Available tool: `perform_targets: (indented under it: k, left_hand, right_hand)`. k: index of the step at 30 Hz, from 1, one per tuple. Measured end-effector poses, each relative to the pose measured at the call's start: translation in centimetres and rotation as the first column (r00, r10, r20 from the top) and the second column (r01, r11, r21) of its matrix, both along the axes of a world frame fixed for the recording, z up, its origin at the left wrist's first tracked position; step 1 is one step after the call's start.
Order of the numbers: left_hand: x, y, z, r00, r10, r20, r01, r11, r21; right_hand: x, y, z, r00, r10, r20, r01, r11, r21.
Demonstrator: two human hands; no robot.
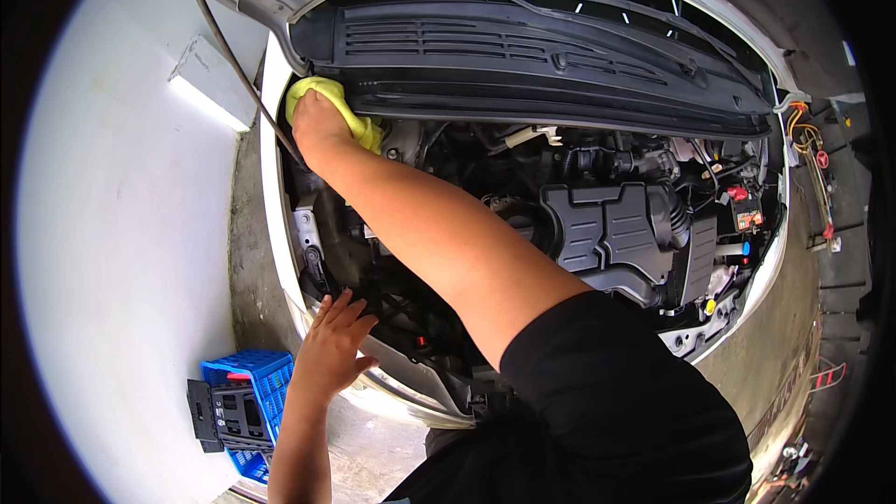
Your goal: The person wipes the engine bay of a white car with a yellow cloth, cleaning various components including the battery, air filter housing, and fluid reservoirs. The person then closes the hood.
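My right arm reaches across the engine bay to its far left corner. There my right hand (319, 131) is closed on a bunched yellow-green cloth (352, 114), pressed beside the end of the black cowl panel (439, 47). Part of the cloth and the surface under it are hidden by the hand. Lower down, my left hand (334, 341) rests by the front left edge of the engine bay, its fingers spread and nothing held. Near its fingertips are dark parts just inside the white body edge.
A thin prop rod (229, 51) slants down at the left from the raised hood. The black engine cover (611, 233) and a battery (749, 215) with a red terminal cap lie to the right. A blue crate (271, 383) stands on the floor beside the white wall (112, 224).
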State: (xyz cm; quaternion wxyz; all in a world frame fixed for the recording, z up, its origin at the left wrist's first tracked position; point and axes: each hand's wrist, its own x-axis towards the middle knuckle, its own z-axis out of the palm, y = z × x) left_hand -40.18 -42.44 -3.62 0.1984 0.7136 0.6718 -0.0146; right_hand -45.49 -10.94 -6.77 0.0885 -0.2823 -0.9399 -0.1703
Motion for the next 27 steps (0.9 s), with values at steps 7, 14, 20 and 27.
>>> perform_targets:
  k: [7, 14, 20, 27]
  left_hand:
    - [-1.1, -0.6, 1.1, 0.987, 0.114, -0.110, -0.100, 0.987, 0.124]
    - [-1.5, -0.9, 0.0, 0.989, 0.132, -0.069, -0.123, 0.985, 0.124]
    - [-1.1, -0.6, -0.1, 0.986, 0.144, -0.078, -0.132, 0.981, 0.142]
    - [-1.5, -0.8, -0.3, 0.987, 0.163, -0.016, -0.159, 0.978, 0.139]
  right_hand:
    - [2.7, -1.0, 7.3, 0.996, -0.046, -0.073, 0.015, 0.925, -0.381]
    - [12.2, -3.7, 1.6, 0.983, -0.139, -0.122, 0.015, 0.717, -0.697]
    - [13.0, -2.4, -5.1, 0.924, -0.367, -0.106, 0.189, 0.681, -0.708]
    - [13.8, -2.2, -4.2, 0.939, -0.305, -0.161, 0.095, 0.678, -0.728]
